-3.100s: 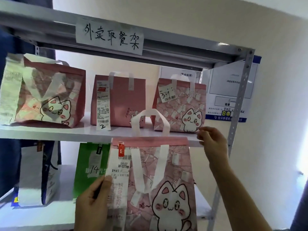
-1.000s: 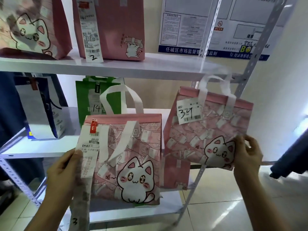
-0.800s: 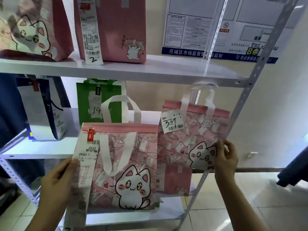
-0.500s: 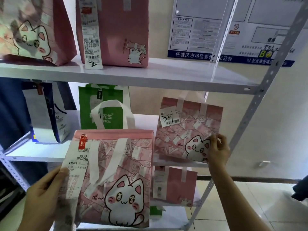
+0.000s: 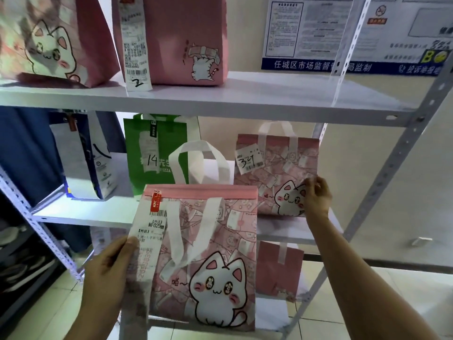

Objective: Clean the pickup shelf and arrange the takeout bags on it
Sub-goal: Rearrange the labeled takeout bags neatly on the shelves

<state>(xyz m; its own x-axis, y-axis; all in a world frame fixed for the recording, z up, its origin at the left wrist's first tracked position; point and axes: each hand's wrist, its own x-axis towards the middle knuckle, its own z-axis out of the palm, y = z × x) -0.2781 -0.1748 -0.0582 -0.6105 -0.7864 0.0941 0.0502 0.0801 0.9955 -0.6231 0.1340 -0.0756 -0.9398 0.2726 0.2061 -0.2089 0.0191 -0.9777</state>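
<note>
On middle shelf, right hand gripping bag

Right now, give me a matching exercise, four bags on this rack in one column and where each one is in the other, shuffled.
Things:
1. green bag
2. bag tagged 34
3. bag with the long receipt
4. bag tagged 2

Places:
A. top shelf
B. held in the left hand, off the shelves
C. middle shelf, right end, right hand on it
D. middle shelf, centre

Pairs: 1-D, 2-C, 3-B, 4-A
</note>
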